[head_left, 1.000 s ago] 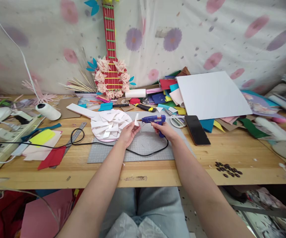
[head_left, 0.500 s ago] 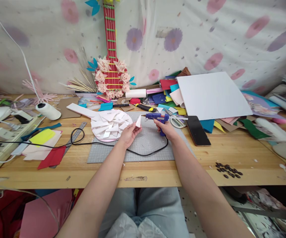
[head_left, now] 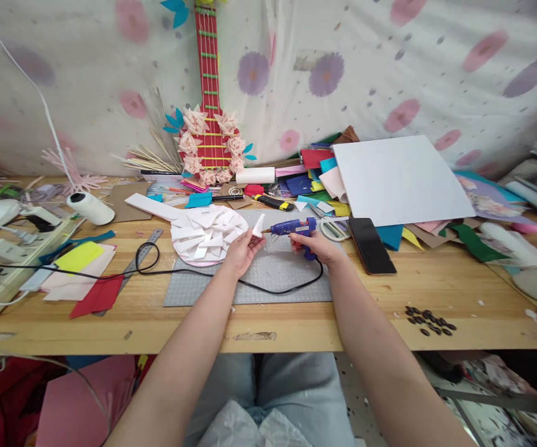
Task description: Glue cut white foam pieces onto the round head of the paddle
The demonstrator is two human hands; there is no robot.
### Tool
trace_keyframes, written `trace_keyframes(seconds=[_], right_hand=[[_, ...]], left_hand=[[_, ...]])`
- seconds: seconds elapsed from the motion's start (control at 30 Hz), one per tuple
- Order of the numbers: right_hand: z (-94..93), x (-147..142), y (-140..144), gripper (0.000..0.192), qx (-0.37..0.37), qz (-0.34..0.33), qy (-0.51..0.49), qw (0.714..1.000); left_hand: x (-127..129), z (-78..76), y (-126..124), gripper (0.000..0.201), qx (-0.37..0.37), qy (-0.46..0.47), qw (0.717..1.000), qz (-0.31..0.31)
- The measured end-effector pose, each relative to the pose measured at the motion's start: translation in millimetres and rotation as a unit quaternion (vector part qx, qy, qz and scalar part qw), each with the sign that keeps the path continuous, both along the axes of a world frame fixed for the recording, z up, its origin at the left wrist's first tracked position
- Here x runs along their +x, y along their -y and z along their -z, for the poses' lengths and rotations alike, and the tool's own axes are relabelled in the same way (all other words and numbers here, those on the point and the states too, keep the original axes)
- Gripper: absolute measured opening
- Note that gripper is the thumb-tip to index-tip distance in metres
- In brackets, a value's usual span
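1. Rear boundary: a white cloth backdrop printed with pink and purple flowers hangs behind the worktop, creased in places; no window in view.
2. Furniture: a long wooden worktop of pale planks, front edge chipped near the middle; a grey cutting mat lies flat on it.
3. Below the front edge: a speckled floor at right; pink and red sheets at left.
4. Light: even and diffuse, shadows soft; source not visible.

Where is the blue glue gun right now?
Head view, centre: the blue glue gun is in the right hand over the grey cutting mat, nozzle pointing left at the small white piece held by the left hand.
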State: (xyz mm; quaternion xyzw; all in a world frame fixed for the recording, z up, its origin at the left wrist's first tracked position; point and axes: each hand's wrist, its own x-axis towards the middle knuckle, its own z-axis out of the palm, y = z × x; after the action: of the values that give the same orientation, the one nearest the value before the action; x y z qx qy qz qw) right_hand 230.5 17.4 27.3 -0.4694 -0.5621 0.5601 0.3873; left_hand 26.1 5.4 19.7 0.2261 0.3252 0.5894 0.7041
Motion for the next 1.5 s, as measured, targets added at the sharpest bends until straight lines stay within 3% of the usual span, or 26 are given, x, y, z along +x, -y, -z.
trace_keyframes(seconds=[0.63, 0.8, 0.9, 0.97, 1.0, 1.1, 1.2, 1.27, 1.37, 1.5], right_hand=[[0.8, -2, -3, 0.041, 0.036, 0.065, -0.019, 0.997], [1.8, 3, -7, 0.044, 0.04, 0.12, -0.084, 0.988], [4.0, 6, -10, 0.044, 0.036, 0.152, -0.106, 0.982], [5.3, 7, -12, 0.044, 0.035, 0.161, -0.116, 0.98], [5.7, 6, -13, 0.044, 0.033, 0.161, -0.119, 0.979], [6.0, 4, -14, 0.043, 0.021, 0.154, -0.124, 0.98], [5.4, 2, -13, 0.044, 0.022, 0.144, -0.117, 0.982], [4.9, 1, -11, 0.044, 0.024, 0.147, -0.108, 0.983], [4.7, 1, -10, 0.045, 0.02, 0.156, -0.104, 0.982], [5.3, 1, -10, 0.045, 0.021, 0.151, -0.102, 0.983]], left_hand=[[2, 3.6, 4, 0.014, 0.035, -0.033, 0.998, 0.05], [0, -9.5, 2, 0.007, 0.04, -0.051, 0.998, 0.02], [-20, -32.5, -14, 0.014, 0.096, -0.169, 0.98, -0.045], [-44, -53.9, -28, 0.023, 0.178, -0.321, 0.928, -0.066], [-57, -64.8, -36, 0.025, 0.221, -0.408, 0.883, -0.072], [-93, -89.2, -56, 0.029, 0.292, -0.644, 0.706, -0.032], [-113, -92.8, -69, 0.032, 0.289, -0.793, 0.532, 0.064], [-117, -86.3, -74, 0.034, 0.283, -0.84, 0.45, 0.109], [-119, -73.3, -78, 0.038, 0.269, -0.872, 0.389, 0.128], [-123, -59.6, -80, 0.041, 0.279, -0.874, 0.373, 0.141]])
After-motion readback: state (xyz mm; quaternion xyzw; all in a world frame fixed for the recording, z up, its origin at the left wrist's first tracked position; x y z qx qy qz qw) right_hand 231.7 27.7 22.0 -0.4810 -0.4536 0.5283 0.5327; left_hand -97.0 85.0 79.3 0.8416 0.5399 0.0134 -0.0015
